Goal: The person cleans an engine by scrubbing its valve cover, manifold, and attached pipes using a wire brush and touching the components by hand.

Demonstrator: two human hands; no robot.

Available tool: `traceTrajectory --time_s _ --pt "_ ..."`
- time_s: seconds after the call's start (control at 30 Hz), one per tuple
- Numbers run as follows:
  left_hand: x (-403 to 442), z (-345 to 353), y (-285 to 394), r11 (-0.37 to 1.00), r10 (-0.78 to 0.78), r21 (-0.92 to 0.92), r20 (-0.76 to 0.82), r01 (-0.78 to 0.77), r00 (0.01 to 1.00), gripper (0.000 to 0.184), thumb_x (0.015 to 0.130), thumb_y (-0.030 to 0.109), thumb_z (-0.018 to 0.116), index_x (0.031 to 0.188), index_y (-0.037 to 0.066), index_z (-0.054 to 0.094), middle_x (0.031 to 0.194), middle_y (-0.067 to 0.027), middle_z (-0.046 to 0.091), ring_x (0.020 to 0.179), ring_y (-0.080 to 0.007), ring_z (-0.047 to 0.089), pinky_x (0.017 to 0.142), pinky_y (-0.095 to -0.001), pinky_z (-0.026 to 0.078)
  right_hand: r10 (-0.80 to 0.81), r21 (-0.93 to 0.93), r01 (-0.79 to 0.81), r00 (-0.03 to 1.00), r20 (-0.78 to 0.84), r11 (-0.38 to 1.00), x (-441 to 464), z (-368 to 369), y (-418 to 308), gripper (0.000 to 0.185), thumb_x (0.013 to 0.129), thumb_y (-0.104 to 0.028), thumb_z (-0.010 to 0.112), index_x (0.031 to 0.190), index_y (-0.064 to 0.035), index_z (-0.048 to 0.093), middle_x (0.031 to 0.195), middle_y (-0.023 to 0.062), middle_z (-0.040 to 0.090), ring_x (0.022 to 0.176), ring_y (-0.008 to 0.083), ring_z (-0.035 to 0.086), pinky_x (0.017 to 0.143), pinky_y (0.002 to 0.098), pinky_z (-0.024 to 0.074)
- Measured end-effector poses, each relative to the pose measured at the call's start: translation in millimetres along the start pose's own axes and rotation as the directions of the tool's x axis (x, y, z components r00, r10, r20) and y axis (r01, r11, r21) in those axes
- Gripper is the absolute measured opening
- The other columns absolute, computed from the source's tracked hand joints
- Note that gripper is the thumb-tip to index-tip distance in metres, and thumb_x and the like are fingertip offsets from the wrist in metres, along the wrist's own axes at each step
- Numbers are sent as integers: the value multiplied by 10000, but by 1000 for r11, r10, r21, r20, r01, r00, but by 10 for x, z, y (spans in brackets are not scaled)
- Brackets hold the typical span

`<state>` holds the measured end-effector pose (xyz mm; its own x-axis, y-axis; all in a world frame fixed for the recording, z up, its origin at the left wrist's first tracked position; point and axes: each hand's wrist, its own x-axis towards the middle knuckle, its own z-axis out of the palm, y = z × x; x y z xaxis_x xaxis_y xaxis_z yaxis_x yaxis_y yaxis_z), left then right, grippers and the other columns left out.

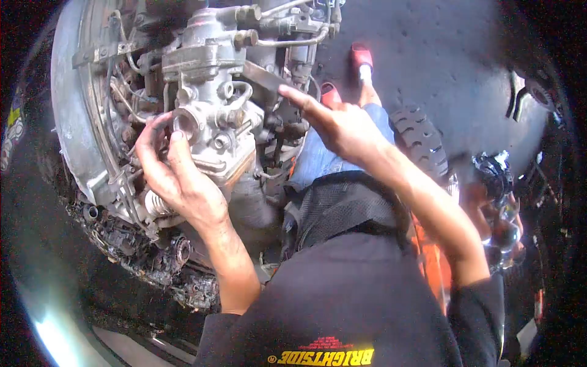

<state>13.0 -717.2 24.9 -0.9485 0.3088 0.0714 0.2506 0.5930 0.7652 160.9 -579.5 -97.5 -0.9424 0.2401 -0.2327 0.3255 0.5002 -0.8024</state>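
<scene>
A greasy metal engine (211, 61) with a grey cast pump-like housing (235, 137) stands in front of me. My left hand (183, 180) has its thumb and fingertips pinched at the rim of a round metal port (188, 122) on that housing. Whether the gripped ring is a loose part or fixed to the housing, I cannot tell. In my right hand (348, 131) is a flat metal blade-like tool (264, 78), the index finger stretched along it. Its far end reaches beside the upper part of the housing, and its handle is hidden in the palm.
Thin metal pipes (293, 43) run along the engine's top, and a large curved grey cover (76, 92) flanks its left. Dirty engine parts (177, 257) lie below. A tyre (420, 142) is at the right. Red footwear (362, 56) and jeans show on the dark floor.
</scene>
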Motion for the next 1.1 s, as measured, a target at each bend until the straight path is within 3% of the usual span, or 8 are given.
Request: traceTrajectory --time_s 0.07,0.13,0.23,0.37,0.53,0.8,0.9,1.1 --pt "1 -3 -63 998 49 25 -23 -49 999 230 942 59 527 1132 -47 601 1108 -122 626 1015 -198 582 955 -338 446 1 -198 -6 1000 -26 980 21 -18 -61 657 973 -167 541 1532 -394 283 610 201 565 519 376 605 522 485 519" --pt "-28 -6 -21 1000 7 -15 -3 -7 1000 240 942 67 532 1144 -47 598 1119 -125 626 1020 -202 586 963 -342 444 -65 26 70 984 -168 997 455 134 27 669 963 -168 544 1551 -317 262 605 176 576 529 386 602 535 501 530" --pt "-6 2 -33 999 36 -29 -7 -36 999 244 939 66 532 1149 -42 596 1106 -119 622 1029 -204 581 963 -342 445 -54 -79 38 975 -217 996 498 80 9 676 963 -131 522 1559 -297 247 602 162 578 536 382 605 546 500 535" --pt "-8 -2 -76 997 10 -73 -11 -11 1000 237 931 66 539 1135 -43 590 1106 -119 617 1041 -210 574 961 -346 443 -32 -217 9 994 -103 976 4 49 -13 682 975 -117 504 1563 -322 227 599 153 582 543 374 612 564 495 548" --pt "-20 -8 -29 999 32 -14 5 -32 999 249 935 83 533 1139 -45 595 1094 -117 619 1023 -208 574 954 -344 436 73 -40 -75 997 -37 996 451 34 -146 826 887 -99 568 1570 -352 179 781 219 679 692 401 696 620 546 559" --pt "-6 12 -37 998 43 -54 -10 -44 999 253 936 77 526 1147 -46 592 1090 -118 626 1015 -203 576 959 -351 436 86 1 -87 988 131 996 50 137 -207 795 919 -148 576 1562 -397 180 700 184 656 604 381 670 556 518 544" --pt "-10 12 -44 998 34 -58 -3 -34 999 247 936 68 531 1147 -46 589 1086 -115 626 1016 -198 576 956 -344 438 7 -84 -16 995 -102 996 488 62 -290 729 913 -124 546 1557 -286 246 659 201 647 580 385 667 542 505 549" --pt "1 6 -65 997 57 -55 -11 -58 998 217 939 62 539 1124 -36 594 1066 -98 624 995 -186 573 941 -334 440 106 3 -106 994 0 994 397 -39 -347 573 1019 -297 493 1543 -346 266 683 233 651 615 422 671 535 520 530"
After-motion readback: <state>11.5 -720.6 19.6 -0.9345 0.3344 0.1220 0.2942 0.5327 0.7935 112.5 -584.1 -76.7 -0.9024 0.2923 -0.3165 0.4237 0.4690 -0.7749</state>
